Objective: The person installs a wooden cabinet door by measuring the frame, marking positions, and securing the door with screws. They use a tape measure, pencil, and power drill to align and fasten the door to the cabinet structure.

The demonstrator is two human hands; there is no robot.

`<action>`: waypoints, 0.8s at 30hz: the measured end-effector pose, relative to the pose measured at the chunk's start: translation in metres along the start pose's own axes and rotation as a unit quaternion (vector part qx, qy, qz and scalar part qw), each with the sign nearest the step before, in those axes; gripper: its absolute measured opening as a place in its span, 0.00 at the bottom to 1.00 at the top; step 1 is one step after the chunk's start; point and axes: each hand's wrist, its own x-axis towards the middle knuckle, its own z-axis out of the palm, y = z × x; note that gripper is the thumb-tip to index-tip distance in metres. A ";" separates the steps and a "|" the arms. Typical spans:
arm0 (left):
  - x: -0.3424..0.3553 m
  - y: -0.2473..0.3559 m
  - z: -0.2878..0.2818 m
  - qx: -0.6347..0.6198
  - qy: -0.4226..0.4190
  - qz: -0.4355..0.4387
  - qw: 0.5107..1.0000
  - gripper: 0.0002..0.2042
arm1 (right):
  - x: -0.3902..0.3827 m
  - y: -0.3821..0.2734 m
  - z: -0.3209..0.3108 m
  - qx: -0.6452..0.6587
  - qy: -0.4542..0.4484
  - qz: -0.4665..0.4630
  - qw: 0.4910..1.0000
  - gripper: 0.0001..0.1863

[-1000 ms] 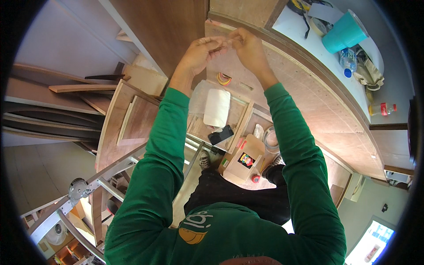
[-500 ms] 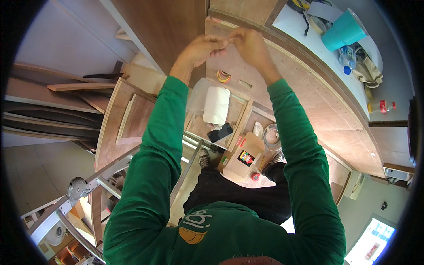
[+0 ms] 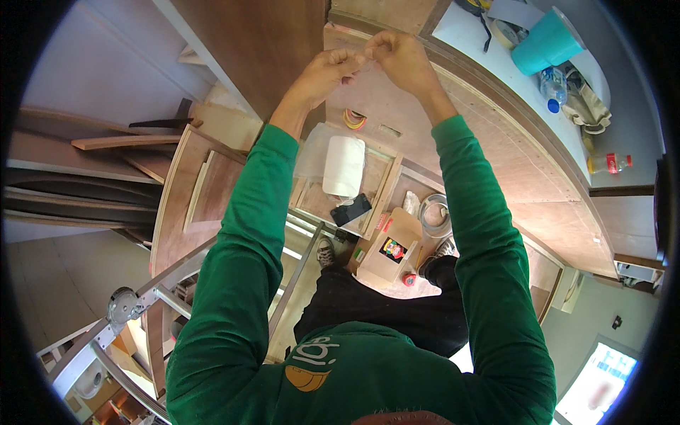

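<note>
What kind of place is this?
Probably a room being fitted out, or a carpentry workshop: there's a large sheet of bare plywood, loose wooden boards on the left, and a metal ladder. Can't tell which from this view.

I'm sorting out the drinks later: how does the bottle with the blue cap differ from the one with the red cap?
Direction: the blue-capped bottle points its cap toward the picture's lower edge; the red-capped bottle points its cap right.
Label: the blue-capped bottle's is bluish, the red-capped bottle's red.
Place: the blue-capped bottle is beside the turquoise cup; the red-capped bottle lies farther from it.
Both look see-through and capped.
</note>
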 end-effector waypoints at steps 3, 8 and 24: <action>0.003 0.004 -0.001 0.012 0.005 -0.003 1.000 0.12 | 0.003 0.005 0.005 -0.021 0.016 -0.013 1.000 0.08; 0.003 -0.002 -0.004 -0.135 -0.003 0.028 0.990 0.09 | 0.003 0.000 0.002 -0.073 0.052 -0.098 0.991 0.10; 0.033 0.006 -0.005 -0.138 0.056 0.092 0.985 0.06 | -0.084 0.037 0.007 -0.067 0.096 0.044 0.992 0.09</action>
